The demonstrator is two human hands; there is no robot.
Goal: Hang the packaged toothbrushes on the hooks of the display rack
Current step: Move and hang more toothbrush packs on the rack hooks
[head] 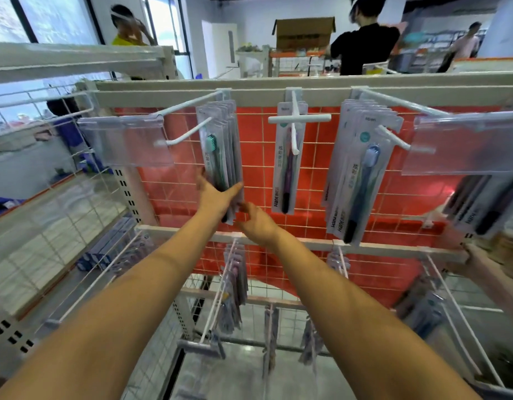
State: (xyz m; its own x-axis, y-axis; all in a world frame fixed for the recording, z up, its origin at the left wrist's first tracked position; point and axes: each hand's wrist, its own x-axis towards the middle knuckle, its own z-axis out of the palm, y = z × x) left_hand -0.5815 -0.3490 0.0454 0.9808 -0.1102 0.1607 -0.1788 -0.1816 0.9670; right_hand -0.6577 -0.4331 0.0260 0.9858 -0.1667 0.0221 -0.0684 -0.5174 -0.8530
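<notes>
At the top row of the display rack (307, 82), a bunch of green toothbrush packs (220, 145) hangs from the left hook (189, 131), pushed well back toward the red grid. The left hand (213, 197) is spread wide, thumb on the right edge of the bunch and fingers reaching up its left side, cupping the lower ends rather than gripping them. The right hand (256, 223) sits just below and to the right, fingers loose and extended toward the bottom of the packs; whether they touch is hard to tell, and it holds nothing.

The risk, as I judge it, lies in the packs swinging — a push from below could tilt the bunch forward and let the front pack slide along the hook toward its tip. The clear label holder (125, 140) on the arm above juts out beside the left wrist and could be knocked.

To the right hang a purple pack (287, 174) on the middle hook (294, 134) and a blue bunch (359, 180) — both well apart from the hands. Lower hooks carry more packs (235, 284), directly under the forearms. Other people stand behind the rack.
</notes>
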